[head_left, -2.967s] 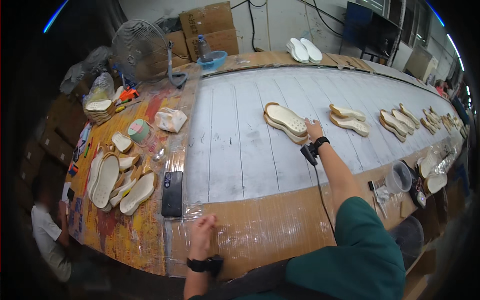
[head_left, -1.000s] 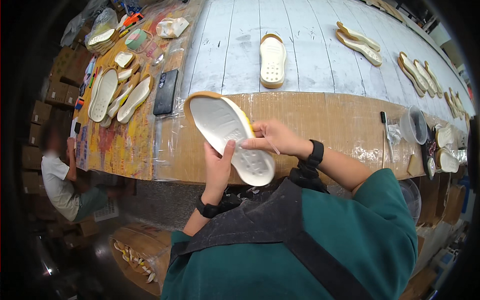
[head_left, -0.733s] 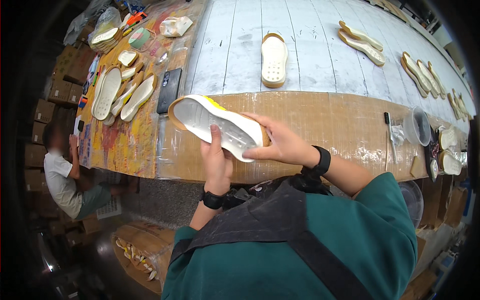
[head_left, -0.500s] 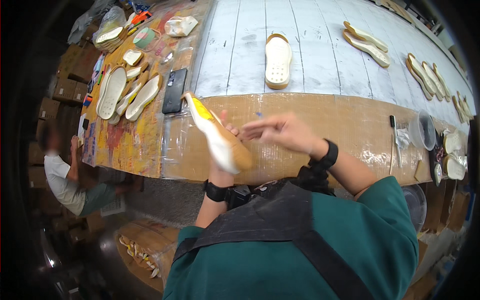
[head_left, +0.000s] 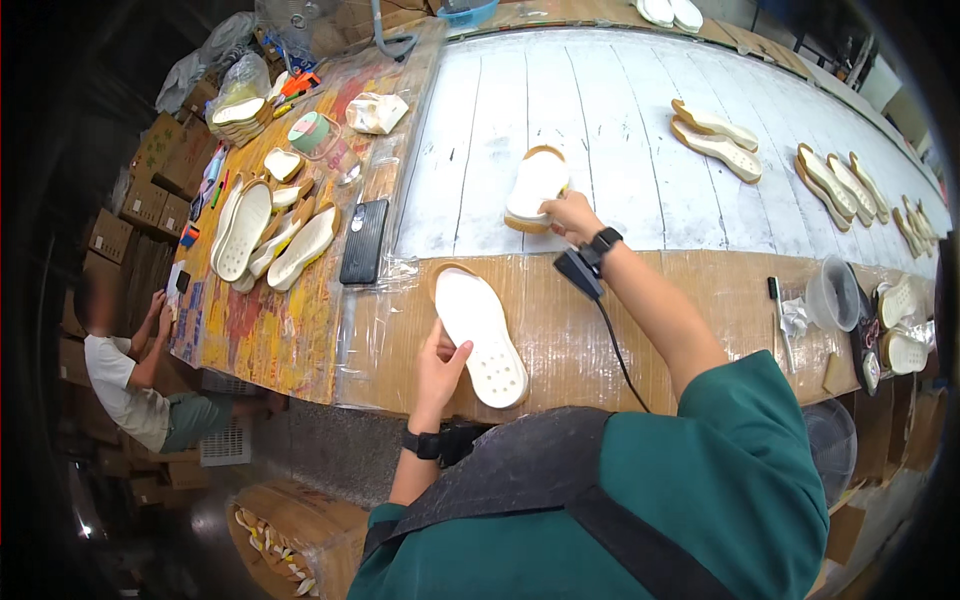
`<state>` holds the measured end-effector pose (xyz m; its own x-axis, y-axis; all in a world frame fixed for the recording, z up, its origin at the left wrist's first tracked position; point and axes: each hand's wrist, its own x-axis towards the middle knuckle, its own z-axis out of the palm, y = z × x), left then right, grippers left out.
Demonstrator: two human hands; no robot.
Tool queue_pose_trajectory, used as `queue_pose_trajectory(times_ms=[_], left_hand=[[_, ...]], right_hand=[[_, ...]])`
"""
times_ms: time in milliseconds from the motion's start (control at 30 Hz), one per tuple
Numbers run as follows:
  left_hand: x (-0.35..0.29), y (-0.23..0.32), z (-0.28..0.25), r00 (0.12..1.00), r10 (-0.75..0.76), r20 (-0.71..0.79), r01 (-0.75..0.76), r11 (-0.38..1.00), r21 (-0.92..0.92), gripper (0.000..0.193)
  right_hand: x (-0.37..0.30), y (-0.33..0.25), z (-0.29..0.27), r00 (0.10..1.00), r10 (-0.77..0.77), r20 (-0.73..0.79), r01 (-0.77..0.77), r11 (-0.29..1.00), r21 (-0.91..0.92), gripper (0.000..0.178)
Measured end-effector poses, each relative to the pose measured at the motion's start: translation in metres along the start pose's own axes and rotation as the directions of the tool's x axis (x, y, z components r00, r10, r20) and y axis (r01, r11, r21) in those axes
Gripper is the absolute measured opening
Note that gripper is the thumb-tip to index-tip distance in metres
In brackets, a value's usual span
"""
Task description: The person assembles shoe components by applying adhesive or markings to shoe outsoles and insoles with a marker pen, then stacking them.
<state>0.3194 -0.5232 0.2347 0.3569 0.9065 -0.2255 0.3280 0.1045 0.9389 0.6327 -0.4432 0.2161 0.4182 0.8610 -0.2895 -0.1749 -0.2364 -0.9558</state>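
Note:
A white shoe sole (head_left: 482,330) with a tan rim and small holes at its near end is in my left hand (head_left: 440,368), thumb along its side edge. It is over the near cardboard strip, its white inner face up. Farther forward, my right hand (head_left: 574,217) grips the near right edge of a second white and tan sole (head_left: 538,182) at the white lined surface (head_left: 480,205). My fingers cover part of that edge.
To the left, a pile of soles (head_left: 245,230) lies beside a black phone (head_left: 364,240). More soles (head_left: 715,145) stand on the white surface to the right. A clear tub (head_left: 832,295) and a marker (head_left: 776,310) are at the right. Another person (head_left: 125,370) sits at far left.
My left hand has turned its sole from side-on to inner face up. My right hand has left that sole, reached forward and taken hold of the one on the white surface.

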Motion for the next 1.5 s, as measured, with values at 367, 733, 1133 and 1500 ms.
queue_pose_trajectory(times_ms=[367, 733, 1133, 1500], left_hand=[[0.011, 0.086, 0.031, 0.811, 0.550, -0.200, -0.585, 0.768, -0.260, 0.057], [-0.001, 0.102, 0.042, 0.861, 0.417, -0.292, -0.497, 0.811, -0.307, 0.032], [-0.006, 0.093, 0.048, 0.808, 0.343, -0.478, -0.538, 0.761, -0.363, 0.034], [-0.019, 0.094, 0.060, 0.905, 0.213, -0.367, -0.414, 0.631, -0.656, 0.036]], right_hand=[[-0.169, -0.059, 0.004, 0.769, -0.166, 0.617, 0.259, 0.964, -0.065, 0.043], [-0.181, -0.061, 0.011, 0.777, -0.233, 0.586, 0.121, 0.967, 0.224, 0.041], [-0.214, -0.064, 0.015, 0.778, -0.266, 0.569, 0.352, 0.935, -0.044, 0.030], [-0.239, -0.050, 0.013, 0.617, -0.561, 0.552, 0.654, 0.755, 0.037, 0.097]])
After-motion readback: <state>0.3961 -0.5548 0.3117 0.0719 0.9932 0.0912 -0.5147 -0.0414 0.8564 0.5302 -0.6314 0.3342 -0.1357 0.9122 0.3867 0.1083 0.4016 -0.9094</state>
